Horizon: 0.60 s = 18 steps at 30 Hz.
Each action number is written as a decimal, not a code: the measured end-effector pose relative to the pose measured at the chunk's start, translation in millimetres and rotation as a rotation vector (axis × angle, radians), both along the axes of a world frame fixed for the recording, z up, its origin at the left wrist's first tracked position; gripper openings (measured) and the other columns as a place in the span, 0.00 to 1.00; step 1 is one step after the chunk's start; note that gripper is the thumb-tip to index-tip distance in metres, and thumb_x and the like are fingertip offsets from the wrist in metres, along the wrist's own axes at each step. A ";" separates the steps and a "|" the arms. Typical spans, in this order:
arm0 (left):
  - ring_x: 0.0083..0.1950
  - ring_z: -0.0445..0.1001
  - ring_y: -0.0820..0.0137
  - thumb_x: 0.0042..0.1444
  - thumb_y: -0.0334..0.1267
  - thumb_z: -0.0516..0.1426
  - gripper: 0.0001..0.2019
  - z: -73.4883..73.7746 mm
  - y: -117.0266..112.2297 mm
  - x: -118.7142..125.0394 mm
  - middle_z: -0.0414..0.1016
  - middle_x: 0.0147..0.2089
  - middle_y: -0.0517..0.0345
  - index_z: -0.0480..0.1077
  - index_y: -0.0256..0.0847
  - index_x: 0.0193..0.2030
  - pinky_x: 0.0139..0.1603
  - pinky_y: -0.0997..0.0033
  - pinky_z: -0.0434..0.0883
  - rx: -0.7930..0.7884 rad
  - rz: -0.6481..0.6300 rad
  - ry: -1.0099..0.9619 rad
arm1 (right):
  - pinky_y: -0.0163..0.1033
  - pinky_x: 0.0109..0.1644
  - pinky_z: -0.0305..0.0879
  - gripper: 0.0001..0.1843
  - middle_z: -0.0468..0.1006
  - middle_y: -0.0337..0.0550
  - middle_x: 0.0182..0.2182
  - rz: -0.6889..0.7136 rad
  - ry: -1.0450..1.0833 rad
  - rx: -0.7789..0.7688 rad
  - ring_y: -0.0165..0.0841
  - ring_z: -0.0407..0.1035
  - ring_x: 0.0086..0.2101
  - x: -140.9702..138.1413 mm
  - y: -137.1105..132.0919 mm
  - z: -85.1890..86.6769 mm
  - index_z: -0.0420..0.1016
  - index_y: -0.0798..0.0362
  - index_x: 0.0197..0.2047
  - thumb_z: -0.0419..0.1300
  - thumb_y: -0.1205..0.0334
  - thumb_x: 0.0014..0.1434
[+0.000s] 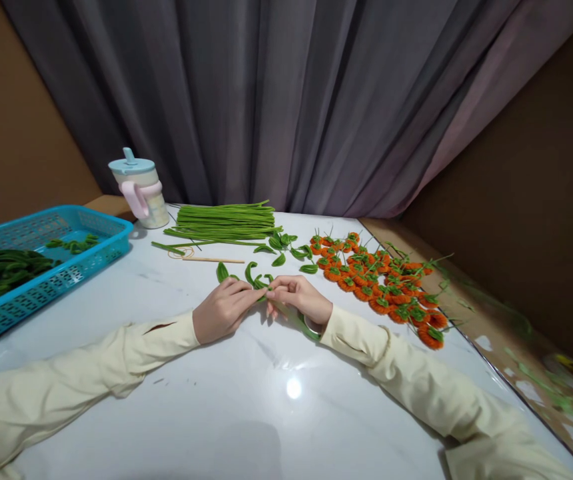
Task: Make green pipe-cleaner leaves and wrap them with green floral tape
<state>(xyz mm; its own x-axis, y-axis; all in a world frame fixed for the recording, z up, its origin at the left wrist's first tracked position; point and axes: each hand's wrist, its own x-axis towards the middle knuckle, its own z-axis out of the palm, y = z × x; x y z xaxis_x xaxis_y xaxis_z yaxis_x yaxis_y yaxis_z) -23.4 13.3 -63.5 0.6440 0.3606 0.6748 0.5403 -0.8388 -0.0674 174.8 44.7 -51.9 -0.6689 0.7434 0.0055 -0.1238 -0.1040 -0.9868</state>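
My left hand and my right hand meet fingertip to fingertip over the white table, both pinched on a green pipe-cleaner piece. A green stem runs under my right wrist toward. Several green leaf shapes lie just beyond my hands. Both arms wear cream sleeves.
A bundle of green pipe cleaners lies at the back. Several orange flowers with green stems cover the right side. A blue basket of green pieces stands left, a lidded cup behind it, a wooden stick in between.
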 end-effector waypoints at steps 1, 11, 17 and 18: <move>0.39 0.69 0.65 0.59 0.27 0.48 0.14 0.1 -0.7 0.7 0.73 0.36 0.48 0.64 0.32 0.52 0.37 0.66 0.65 -0.025 -0.001 -0.015 | 0.28 0.18 0.57 0.18 0.75 0.44 0.21 0.001 -0.003 0.001 0.29 0.68 0.19 -0.2 0.1 -0.1 0.67 0.59 0.30 0.67 0.53 0.47; 0.35 0.67 0.69 0.62 0.33 0.50 0.10 -1.2 -4.9 7.7 0.72 0.31 0.52 0.68 0.34 0.46 0.35 0.68 0.63 -0.181 0.066 -0.187 | 0.28 0.19 0.57 0.19 0.75 0.44 0.21 0.014 -0.002 0.036 0.29 0.68 0.20 -1.3 0.1 2.2 0.66 0.59 0.29 0.66 0.52 0.49; 0.34 0.68 0.69 0.62 0.32 0.49 0.10 0.0 -4.9 7.5 0.72 0.30 0.52 0.70 0.34 0.44 0.34 0.68 0.63 -0.147 0.087 -0.207 | 0.29 0.20 0.58 0.18 0.75 0.44 0.22 0.023 0.007 0.035 0.29 0.68 0.20 -1.1 -0.2 1.1 0.67 0.59 0.30 0.66 0.53 0.49; 0.34 0.68 0.69 0.61 0.32 0.49 0.10 -0.1 -4.9 7.5 0.72 0.31 0.52 0.70 0.34 0.44 0.34 0.68 0.63 -0.144 0.092 -0.210 | 0.29 0.20 0.59 0.18 0.75 0.44 0.22 0.022 0.005 0.033 0.29 0.68 0.20 -1.2 -0.2 1.4 0.67 0.59 0.30 0.66 0.53 0.49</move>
<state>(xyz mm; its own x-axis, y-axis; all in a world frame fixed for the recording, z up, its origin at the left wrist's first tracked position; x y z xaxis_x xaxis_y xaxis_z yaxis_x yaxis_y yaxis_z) -15.9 8.4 -63.7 0.4552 0.5130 0.7278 0.6041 -0.7784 0.1708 173.6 44.5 -50.5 -0.6850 0.7278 0.0337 -0.1271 -0.0739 -0.9891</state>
